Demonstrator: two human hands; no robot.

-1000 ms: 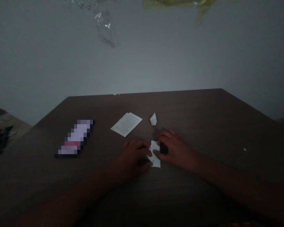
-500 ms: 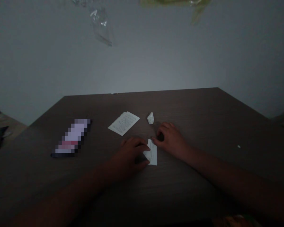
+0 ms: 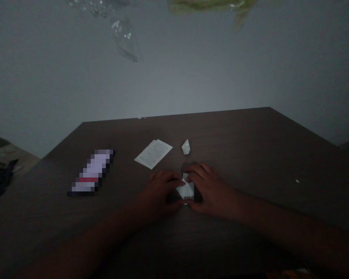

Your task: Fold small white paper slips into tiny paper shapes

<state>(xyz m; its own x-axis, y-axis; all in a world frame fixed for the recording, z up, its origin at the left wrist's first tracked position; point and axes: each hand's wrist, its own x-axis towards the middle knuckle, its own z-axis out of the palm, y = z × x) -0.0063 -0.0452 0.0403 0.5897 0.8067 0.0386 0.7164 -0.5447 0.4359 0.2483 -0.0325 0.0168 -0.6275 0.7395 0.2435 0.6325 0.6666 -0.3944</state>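
Note:
A small white folded paper (image 3: 186,190) lies on the dark wooden table (image 3: 250,147) right in front of me. My left hand (image 3: 161,190) pinches its left edge and my right hand (image 3: 209,188) presses on its right side, so both hands cover most of it. Beyond my hands lies a flat printed paper sheet (image 3: 153,153), and just to its right sits a small crumpled white paper piece (image 3: 185,147). The room is dim.
A blurred-out rectangular object (image 3: 91,172) lies at the left of the table. A tiny white scrap (image 3: 297,181) rests at the right. A pale wall (image 3: 174,77) stands behind the table's far edge. Dark clutter (image 3: 0,174) shows off the left side.
My right hand moved from the paper's top corner down onto its right side, closing in beside my left hand. The paper now looks shorter and more folded. My left hand stayed put.

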